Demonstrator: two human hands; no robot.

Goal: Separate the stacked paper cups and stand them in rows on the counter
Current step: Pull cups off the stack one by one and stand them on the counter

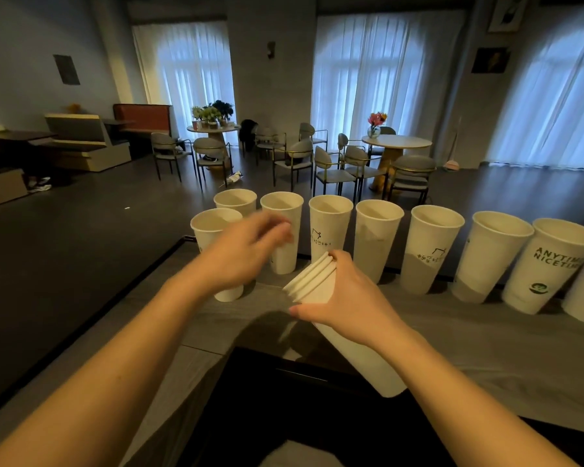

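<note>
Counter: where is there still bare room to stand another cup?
Bare counter lies in front of the back row of cups, right of the stack in the right hand. The far left, around the left hand, is crowded.

- A row of cups (375, 237) stands along the table's (486, 335) far edge.
- One cup (213, 230) stands nearer, at the row's left end.
- A tilted stack (321, 298) lies near the row's middle.

A dim café room with dark floor (81, 237). Tall arched windows (381, 75) behind sheer white curtains glow pale blue on the far wall. Two round tables (397, 142) with flower vases, ringed by grey chairs (334, 166). Booth seating (88, 143) far left.
</note>
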